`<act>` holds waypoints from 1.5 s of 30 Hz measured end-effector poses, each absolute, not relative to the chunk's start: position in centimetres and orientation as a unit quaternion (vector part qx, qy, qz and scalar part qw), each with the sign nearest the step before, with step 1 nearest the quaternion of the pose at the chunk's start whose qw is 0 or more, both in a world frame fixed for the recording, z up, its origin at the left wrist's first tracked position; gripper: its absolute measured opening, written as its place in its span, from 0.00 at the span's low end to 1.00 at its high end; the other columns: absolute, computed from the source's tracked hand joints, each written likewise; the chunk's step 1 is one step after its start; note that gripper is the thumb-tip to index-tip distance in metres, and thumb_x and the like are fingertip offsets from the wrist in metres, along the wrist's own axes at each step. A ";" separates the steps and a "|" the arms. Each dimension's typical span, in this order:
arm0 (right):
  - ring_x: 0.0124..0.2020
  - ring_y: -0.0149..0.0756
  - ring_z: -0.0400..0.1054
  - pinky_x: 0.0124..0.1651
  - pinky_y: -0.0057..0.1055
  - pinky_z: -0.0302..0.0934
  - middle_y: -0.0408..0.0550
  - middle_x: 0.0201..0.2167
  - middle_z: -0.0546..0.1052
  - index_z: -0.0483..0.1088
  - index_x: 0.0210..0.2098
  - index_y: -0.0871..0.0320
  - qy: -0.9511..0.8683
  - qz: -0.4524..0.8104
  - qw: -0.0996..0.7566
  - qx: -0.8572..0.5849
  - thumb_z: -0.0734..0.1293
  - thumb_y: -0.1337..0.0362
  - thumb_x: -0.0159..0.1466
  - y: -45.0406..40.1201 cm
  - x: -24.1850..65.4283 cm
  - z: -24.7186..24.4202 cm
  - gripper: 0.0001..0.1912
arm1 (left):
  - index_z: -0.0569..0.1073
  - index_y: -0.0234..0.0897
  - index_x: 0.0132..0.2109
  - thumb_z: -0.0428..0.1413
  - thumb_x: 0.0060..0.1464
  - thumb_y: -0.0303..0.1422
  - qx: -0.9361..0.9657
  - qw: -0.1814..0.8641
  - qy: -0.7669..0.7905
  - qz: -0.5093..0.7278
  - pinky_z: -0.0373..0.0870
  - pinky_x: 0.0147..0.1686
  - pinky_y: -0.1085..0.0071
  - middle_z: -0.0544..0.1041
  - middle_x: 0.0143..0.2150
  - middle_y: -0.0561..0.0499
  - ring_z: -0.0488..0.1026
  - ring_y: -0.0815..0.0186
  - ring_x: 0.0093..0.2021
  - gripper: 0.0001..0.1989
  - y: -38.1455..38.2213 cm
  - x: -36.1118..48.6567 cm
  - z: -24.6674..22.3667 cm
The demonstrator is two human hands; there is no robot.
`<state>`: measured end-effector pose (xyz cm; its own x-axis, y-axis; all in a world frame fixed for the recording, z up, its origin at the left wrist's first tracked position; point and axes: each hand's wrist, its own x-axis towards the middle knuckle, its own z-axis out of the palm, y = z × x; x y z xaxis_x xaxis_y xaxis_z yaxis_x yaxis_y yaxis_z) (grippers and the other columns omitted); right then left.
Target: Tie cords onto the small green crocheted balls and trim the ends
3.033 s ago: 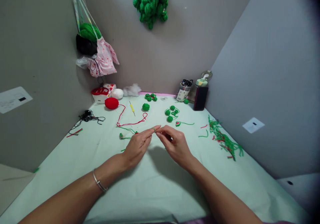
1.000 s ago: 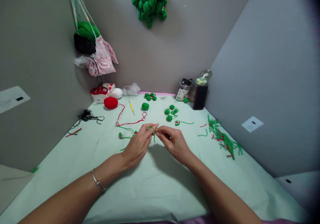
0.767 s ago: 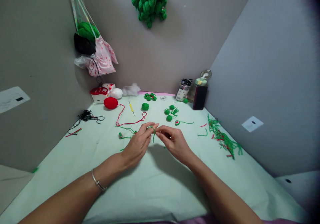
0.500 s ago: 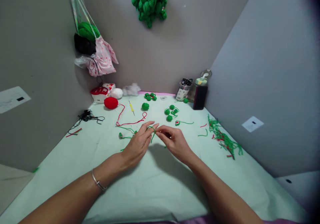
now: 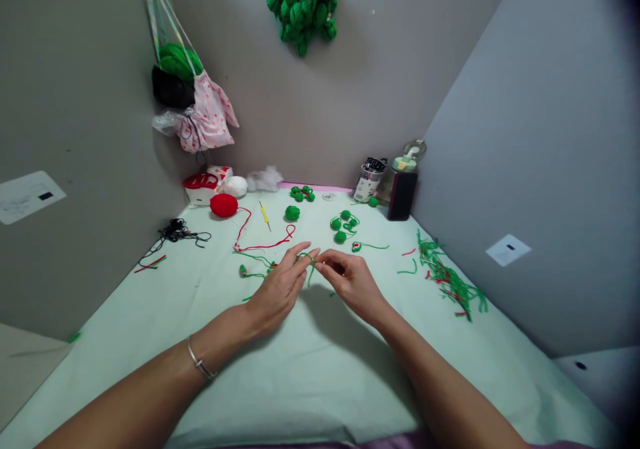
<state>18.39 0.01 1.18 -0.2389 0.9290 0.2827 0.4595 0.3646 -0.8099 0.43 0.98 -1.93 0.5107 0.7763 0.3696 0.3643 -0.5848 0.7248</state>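
Over the middle of the pale green cloth, my left hand (image 5: 283, 285) has green yarn (image 5: 311, 273) looped at its fingertips, the fingers pressed close together. My right hand (image 5: 350, 281) pinches at the same yarn, its thumb and forefinger touching the left fingertips. A loose yarn end hangs between the hands. Left of my left hand lies a small green crocheted piece (image 5: 243, 271) with a tail. Another green and red bit (image 5: 273, 266) is partly hidden behind the left fingers. A green and red piece (image 5: 356, 246) rests beyond my right hand.
A red yarn ball (image 5: 223, 205), a yellow-handled crochet hook (image 5: 265, 216) and a green ball (image 5: 293, 213) lie further back. Yarn scraps (image 5: 453, 282) are heaped at the right, black cord (image 5: 175, 231) at the left. A dark phone (image 5: 402, 196) stands by a pen holder (image 5: 367, 182).
The view has shifted slightly, so everything sits a little further right. The hanging yarn end between the hands has swung a little. Both hands keep nearly the same pose.
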 end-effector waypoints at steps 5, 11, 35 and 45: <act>0.23 0.27 0.52 0.27 0.26 0.49 0.39 0.21 0.64 0.75 0.35 0.60 -0.724 0.318 0.384 -0.476 0.63 0.63 0.64 0.1 18.5 1.3 0.09 | 0.66 0.40 0.62 0.40 0.67 0.30 0.821 0.281 0.352 0.352 0.62 0.63 0.58 0.57 0.68 0.42 0.62 0.57 0.65 0.21 1.1 0.5 -2.0; 0.23 0.28 0.53 0.27 0.26 0.48 0.39 0.20 0.63 0.73 0.32 0.60 -0.709 0.347 0.383 -0.479 0.64 0.61 0.64 0.4 18.6 1.4 0.10 | 0.66 0.40 0.62 0.40 0.66 0.29 0.831 0.256 0.349 0.349 0.63 0.63 0.57 0.57 0.68 0.41 0.64 0.56 0.64 0.21 1.2 0.4 -2.3; 0.22 0.28 0.53 0.26 0.27 0.49 0.40 0.20 0.66 0.74 0.33 0.60 -0.684 0.309 0.435 -0.498 0.66 0.59 0.64 0.5 18.5 0.7 0.11 | 0.71 0.40 0.56 0.46 0.65 0.33 0.784 0.316 0.367 0.387 0.63 0.60 0.57 0.62 0.65 0.42 0.64 0.56 0.62 0.16 1.3 0.2 -1.8; 0.26 0.30 0.64 0.31 0.27 0.55 0.46 0.28 0.75 0.72 0.34 0.58 -0.794 0.063 0.408 -0.446 0.62 0.66 0.68 -0.4 17.8 0.0 0.08 | 0.74 0.36 0.38 0.62 0.52 0.38 0.540 0.587 0.395 0.456 0.66 0.49 0.65 0.74 0.51 0.46 0.72 0.63 0.45 0.11 1.7 0.1 -0.6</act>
